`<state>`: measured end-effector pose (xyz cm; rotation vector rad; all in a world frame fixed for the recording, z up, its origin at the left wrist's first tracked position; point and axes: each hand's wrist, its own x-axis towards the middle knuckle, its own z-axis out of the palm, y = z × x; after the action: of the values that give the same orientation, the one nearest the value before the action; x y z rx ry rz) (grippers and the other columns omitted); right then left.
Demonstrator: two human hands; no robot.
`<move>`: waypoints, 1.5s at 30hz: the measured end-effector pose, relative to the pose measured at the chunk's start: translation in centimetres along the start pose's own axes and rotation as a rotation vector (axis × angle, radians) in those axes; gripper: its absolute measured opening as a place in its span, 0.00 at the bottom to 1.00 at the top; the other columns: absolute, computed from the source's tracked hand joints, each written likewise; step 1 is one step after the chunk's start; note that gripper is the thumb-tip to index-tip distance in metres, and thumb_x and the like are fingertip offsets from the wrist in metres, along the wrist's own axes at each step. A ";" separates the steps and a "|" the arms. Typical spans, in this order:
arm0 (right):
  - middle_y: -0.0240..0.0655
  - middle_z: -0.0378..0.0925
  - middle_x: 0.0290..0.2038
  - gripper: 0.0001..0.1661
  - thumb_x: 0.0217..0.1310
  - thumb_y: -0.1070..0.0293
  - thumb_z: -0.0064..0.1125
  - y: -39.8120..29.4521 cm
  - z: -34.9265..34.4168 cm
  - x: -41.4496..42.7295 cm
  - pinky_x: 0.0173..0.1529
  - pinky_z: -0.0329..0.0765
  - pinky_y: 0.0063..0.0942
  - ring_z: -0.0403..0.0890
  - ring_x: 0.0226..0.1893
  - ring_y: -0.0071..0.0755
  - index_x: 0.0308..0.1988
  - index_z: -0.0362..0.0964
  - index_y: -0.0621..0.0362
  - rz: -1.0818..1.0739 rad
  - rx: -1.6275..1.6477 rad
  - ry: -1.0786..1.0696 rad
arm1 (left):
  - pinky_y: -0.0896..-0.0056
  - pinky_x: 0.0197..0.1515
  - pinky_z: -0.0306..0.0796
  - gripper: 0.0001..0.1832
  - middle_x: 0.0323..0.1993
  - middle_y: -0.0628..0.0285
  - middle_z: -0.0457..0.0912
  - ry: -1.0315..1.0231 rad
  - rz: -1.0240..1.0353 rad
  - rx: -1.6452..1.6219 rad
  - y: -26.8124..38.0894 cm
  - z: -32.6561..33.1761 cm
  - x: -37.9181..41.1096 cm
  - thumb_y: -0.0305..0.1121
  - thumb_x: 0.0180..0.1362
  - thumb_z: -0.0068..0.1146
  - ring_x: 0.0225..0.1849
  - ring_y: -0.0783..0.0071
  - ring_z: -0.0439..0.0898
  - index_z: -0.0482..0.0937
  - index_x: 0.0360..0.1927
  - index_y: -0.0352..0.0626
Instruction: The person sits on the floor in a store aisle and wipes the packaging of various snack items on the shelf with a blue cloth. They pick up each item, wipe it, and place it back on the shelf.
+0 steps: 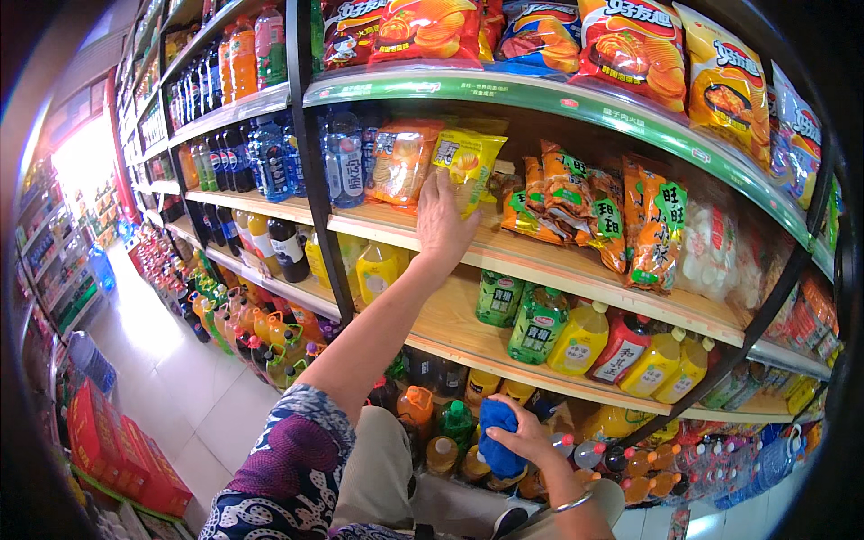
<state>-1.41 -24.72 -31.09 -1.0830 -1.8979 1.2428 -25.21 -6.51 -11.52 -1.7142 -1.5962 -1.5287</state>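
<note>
My left hand reaches up to the wooden shelf and touches the front of a yellow snack bag, its fingers over the bag's lower left part. Whether the fingers grip the bag cannot be told. An orange snack bag stands just left of it. Low in front of me, my right hand holds a bunched blue cloth above the bottom row of bottles. Orange packets with green patches lie and lean on the same shelf, to the right of my left hand.
A black shelf post stands left of my left arm. Green bottles and yellow ones stand one shelf lower. Large chip bags line the shelf above. Many bottles crowd the floor level. Red boxes sit across the tiled aisle.
</note>
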 end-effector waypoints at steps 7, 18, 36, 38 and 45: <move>0.37 0.74 0.50 0.34 0.52 0.58 0.64 1.6 1.3 -1.0 0.56 0.72 0.33 0.75 0.50 0.34 0.58 0.65 0.51 0.002 0.060 0.017 | 0.51 0.57 0.66 0.55 0.65 0.46 0.57 -0.293 -0.283 0.298 2.7 0.9 3.1 0.38 0.42 0.72 0.62 0.47 0.64 0.46 0.70 0.51; 0.37 0.74 0.50 0.34 0.52 0.60 0.66 0.9 0.5 -2.4 0.55 0.72 0.33 0.75 0.50 0.34 0.58 0.65 0.53 0.004 0.158 0.049 | 0.63 0.56 0.70 0.47 0.55 0.50 0.73 0.307 -0.108 -0.321 1.9 0.3 1.1 0.24 0.45 0.64 0.54 0.59 0.75 0.52 0.69 0.42; 0.38 0.76 0.44 0.29 0.52 0.74 0.65 -10.4 0.9 -1.3 0.46 0.76 0.25 0.78 0.41 0.27 0.54 0.65 0.61 -0.417 0.164 0.572 | 0.70 0.55 0.72 0.37 0.53 0.56 0.72 0.002 -0.522 -1.227 2.7 -10.1 -11.9 0.17 0.53 0.54 0.53 0.72 0.74 0.54 0.66 0.38; 0.40 0.76 0.45 0.28 0.53 0.73 0.65 -11.4 0.9 -1.0 0.46 0.76 0.25 0.79 0.41 0.29 0.54 0.65 0.61 -0.546 0.061 0.617 | 0.69 0.56 0.71 0.37 0.54 0.56 0.72 -0.089 -0.506 -1.241 3.2 -10.4 -12.3 0.19 0.54 0.55 0.53 0.71 0.74 0.53 0.67 0.37; 0.51 0.71 0.55 0.33 0.47 0.73 0.65 -13.3 2.0 -1.6 0.59 0.70 0.44 0.72 0.55 0.56 0.56 0.67 0.61 -0.886 -0.459 0.504 | 0.66 0.63 0.64 0.45 0.62 0.56 0.66 -0.498 -0.499 -1.190 5.1 -14.3 -24.1 0.20 0.50 0.59 0.63 0.67 0.68 0.48 0.70 0.38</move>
<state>-6.27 -29.87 -19.55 -0.5355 -1.9226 0.0350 -22.23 -31.66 -24.63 -2.5323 -1.4446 -2.8545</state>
